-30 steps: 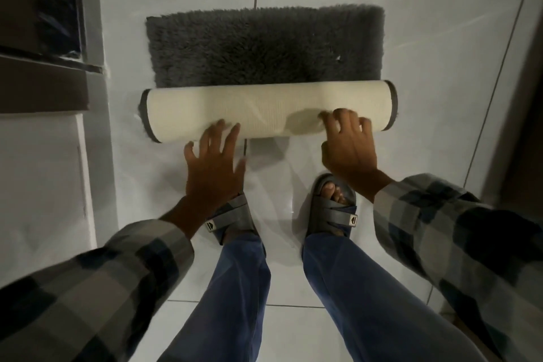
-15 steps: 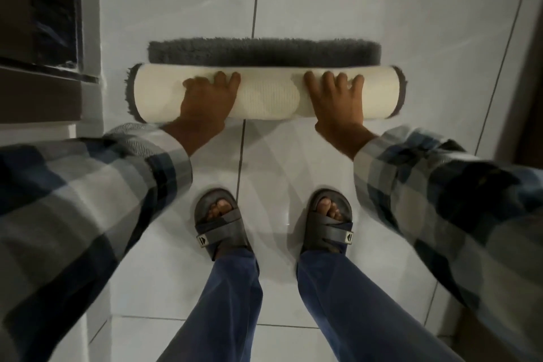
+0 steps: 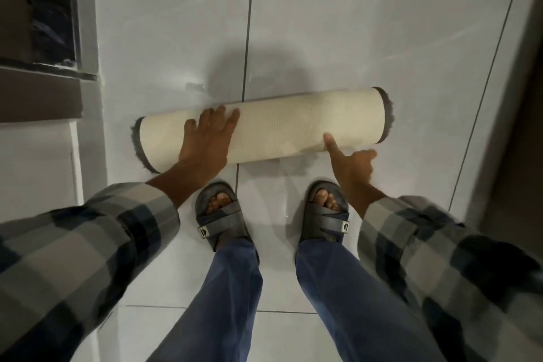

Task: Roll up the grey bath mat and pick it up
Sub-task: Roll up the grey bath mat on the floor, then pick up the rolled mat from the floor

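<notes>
The grey bath mat (image 3: 279,126) lies on the white tiled floor as one complete roll, tilted slightly with its right end farther away. Its cream backing faces outward and grey pile shows only at both ends. My left hand (image 3: 207,141) rests flat on the left part of the roll, fingers spread over its top. My right hand (image 3: 351,163) is at the roll's near lower edge on the right. Its thumb touches the backing and its blurred fingers point right along the floor, not closed on the roll.
My two feet in dark sandals (image 3: 220,214) (image 3: 326,211) stand just behind the roll. A dark frame and step (image 3: 41,91) border the left side, and a dark wall or door (image 3: 523,126) stands on the right. White tiles (image 3: 323,23) stretch beyond the roll.
The last strip of flat grey pile has been rolled in, so no flat mat is left. My right hand slid off the top down to the roll's near edge.
</notes>
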